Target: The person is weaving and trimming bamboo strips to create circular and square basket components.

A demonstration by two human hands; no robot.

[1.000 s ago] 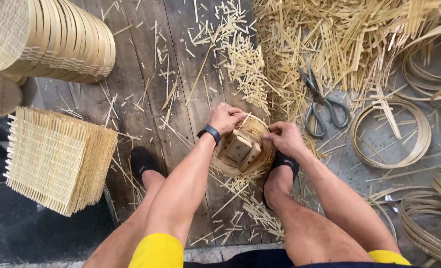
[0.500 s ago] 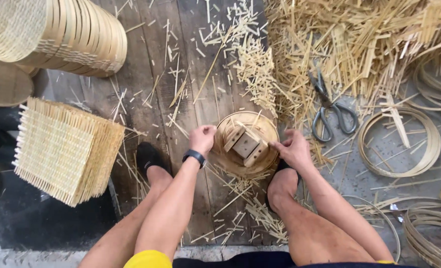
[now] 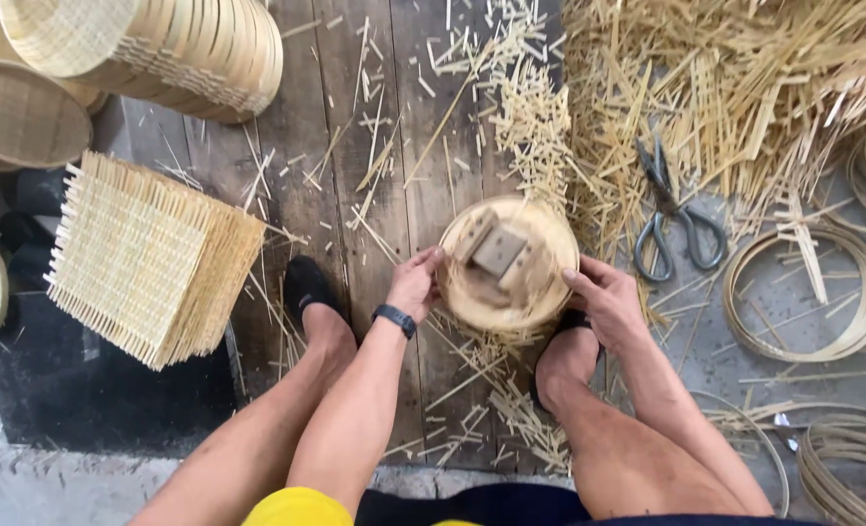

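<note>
A round wooden mould with small blocks fixed on its top sits between my feet on the plank floor. My left hand presses against its left side, a dark band on the wrist. My right hand grips its right side, fingers wrapped along the rim. Both hands clamp the piece from opposite sides.
A stack of square woven bamboo mats lies at left. Stacked round bamboo baskets fill the top left. Scissors lie at right among bamboo strips. Bamboo hoops lie on the floor at right.
The hands shifted from the top of the round piece to its sides, and the blocks on its top came into full view.
</note>
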